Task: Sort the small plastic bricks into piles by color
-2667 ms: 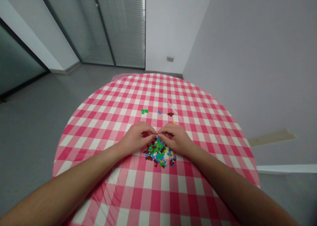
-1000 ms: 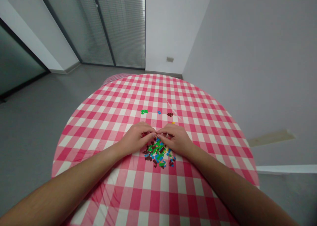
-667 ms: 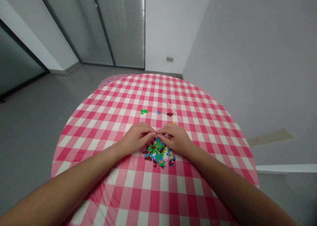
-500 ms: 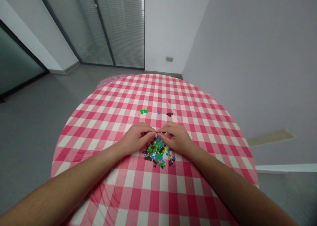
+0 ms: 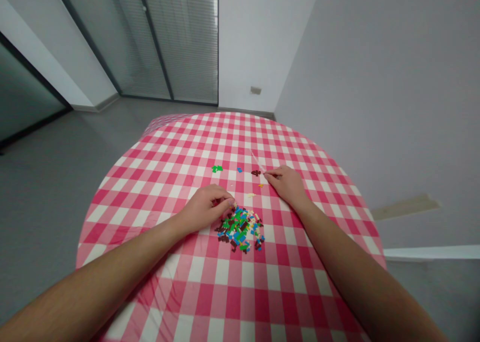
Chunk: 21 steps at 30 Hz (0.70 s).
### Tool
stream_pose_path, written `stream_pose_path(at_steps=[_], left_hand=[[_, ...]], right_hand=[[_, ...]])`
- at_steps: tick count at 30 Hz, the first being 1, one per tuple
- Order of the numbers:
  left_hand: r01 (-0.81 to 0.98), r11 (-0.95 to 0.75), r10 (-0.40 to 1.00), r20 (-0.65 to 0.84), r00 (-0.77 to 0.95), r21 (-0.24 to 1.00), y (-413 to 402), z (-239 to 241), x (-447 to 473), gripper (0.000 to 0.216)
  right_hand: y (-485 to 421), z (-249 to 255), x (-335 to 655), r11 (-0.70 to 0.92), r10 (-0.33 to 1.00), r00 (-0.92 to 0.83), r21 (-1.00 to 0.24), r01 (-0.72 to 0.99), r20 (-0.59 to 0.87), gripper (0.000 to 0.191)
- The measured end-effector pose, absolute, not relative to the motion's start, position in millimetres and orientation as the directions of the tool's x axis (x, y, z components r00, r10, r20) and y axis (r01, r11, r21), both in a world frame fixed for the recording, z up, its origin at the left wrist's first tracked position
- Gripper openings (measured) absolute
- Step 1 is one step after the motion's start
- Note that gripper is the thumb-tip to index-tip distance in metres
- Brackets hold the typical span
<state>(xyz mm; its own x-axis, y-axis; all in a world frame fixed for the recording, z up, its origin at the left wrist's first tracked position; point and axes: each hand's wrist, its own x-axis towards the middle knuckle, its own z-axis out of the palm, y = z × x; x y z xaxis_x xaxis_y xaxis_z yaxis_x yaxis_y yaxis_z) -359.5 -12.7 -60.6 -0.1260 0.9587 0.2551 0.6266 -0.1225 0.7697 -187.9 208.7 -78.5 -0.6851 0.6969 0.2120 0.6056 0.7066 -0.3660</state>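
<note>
A heap of small building bricks in green, blue, dark brown and pale yellow lies on the checked tablecloth. My left hand rests at the heap's upper left edge, thumb and fingertips pinched; whatever they hold is too small to make out. Farther out, my right hand has its fingertips pinched together just right of a dark brown cluster of bricks. Whether a piece sits in that pinch is unclear. Left of the cluster lie a blue brick and a green group of bricks.
Between the heap and the sorted clusters lie a pale yellow brick and an orange-yellow brick. The round table carries a red-and-white checked tablecloth. Glass partitions with blinds and a plain wall stand beyond.
My right hand has left the heap and moved away and to the right, beside the dark brown cluster. My left hand has stayed at the heap. The yellow pieces beyond the heap now show.
</note>
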Motion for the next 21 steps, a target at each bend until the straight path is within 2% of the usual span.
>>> stream_pose_path(at_steps=[6,13,21], left_hand=[[0.622,-0.125,0.959,0.256,-0.125,0.773,-13,-60,-359,0.029],[0.617,-0.101,0.956,0.247,-0.156,0.781,-13,-64,-362,0.025],[0.616,-0.042,0.942,0.236,-0.237,0.786,-12,-70,-362,0.021]], right_hand=[[207,-78,-190,0.76,0.643,-0.739,-0.287,0.583,0.202,0.029],[206,-80,-190,0.716,0.689,-0.689,-0.352,0.603,0.222,0.025],[202,-81,-190,0.765,0.632,-0.739,-0.343,0.546,0.234,0.027]])
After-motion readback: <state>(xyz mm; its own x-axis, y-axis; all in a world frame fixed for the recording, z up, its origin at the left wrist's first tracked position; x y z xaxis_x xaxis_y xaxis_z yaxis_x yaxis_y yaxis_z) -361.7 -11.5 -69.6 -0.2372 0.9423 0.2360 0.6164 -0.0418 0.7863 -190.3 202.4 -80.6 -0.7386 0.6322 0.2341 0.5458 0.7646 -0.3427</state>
